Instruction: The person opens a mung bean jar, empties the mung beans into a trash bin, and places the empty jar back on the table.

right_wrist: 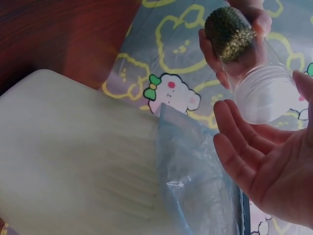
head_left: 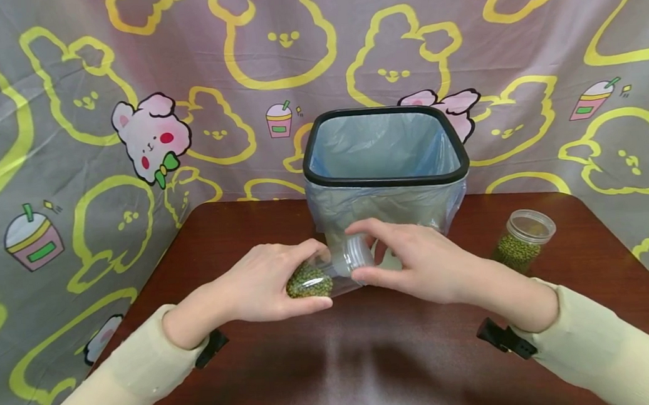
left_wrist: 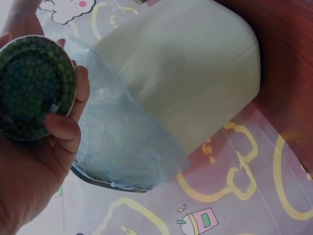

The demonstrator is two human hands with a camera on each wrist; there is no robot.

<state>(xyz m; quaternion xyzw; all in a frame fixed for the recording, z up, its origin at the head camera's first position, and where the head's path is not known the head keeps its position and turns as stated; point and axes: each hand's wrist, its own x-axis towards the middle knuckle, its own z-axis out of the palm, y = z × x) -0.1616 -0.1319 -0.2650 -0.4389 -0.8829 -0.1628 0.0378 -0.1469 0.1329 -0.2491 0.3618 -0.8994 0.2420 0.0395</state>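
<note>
My left hand [head_left: 265, 283] grips a clear plastic jar [head_left: 310, 282] of green mung beans, tilted on its side above the table. The beans lie toward the jar's bottom, which faces the camera in the left wrist view, with the thumb [left_wrist: 63, 128] at its edge. A clear ridged screw lid [head_left: 356, 255] covers the end toward my right hand [head_left: 419, 262]. That hand is spread around the lid, thumb at its edge. In the right wrist view its fingers [right_wrist: 244, 152] are extended, with a gap between the fingertips and the lid [right_wrist: 266, 98].
Behind the hands stands a pale bin [head_left: 381, 208] with a black rim [head_left: 385, 180] and a bluish plastic liner [head_left: 379, 142]. A second lidded jar [head_left: 521, 242] of mung beans is upright at the right. The dark brown table [head_left: 268, 369] backs onto a printed cloth [head_left: 207, 54].
</note>
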